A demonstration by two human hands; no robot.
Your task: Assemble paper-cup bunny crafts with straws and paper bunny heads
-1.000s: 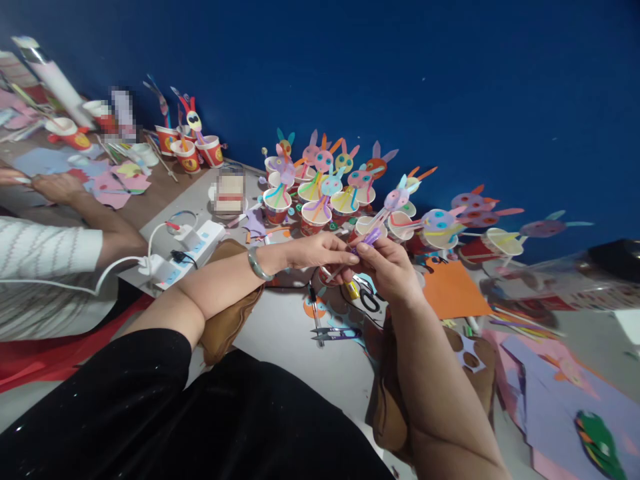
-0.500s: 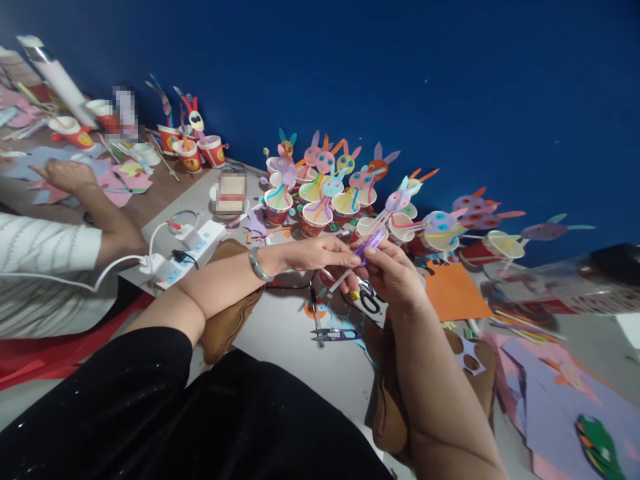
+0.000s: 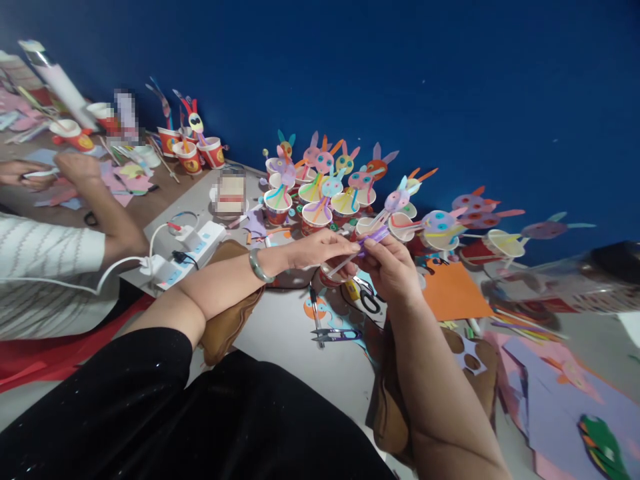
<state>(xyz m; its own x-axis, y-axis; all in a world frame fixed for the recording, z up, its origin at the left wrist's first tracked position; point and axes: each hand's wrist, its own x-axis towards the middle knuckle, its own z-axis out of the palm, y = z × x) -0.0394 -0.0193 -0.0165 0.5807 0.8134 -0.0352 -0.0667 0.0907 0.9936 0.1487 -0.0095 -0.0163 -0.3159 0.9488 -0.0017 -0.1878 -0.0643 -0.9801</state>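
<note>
My left hand and my right hand meet above the table, both closed in a pinch. Between them is a shiny purple piece, perhaps folded paper, with a thin pale stick slanting down to the left. My fingers hide part of both. Just below lie black-handled scissors, a pen and thread snips. Past my hands stand several paper cups, one of them a cup with a pale blue paper bunny head.
A power strip with plugged cables is left of my forearm. To the right are an orange sheet, a clear bottle and purple paper. At far left, a co-worker's hands hold something white. A blue wall rises behind.
My hands have shifted slightly, and less of the purple piece shows between my fingers. The co-worker's hands have come together at the left, one now holding a white thing.
</note>
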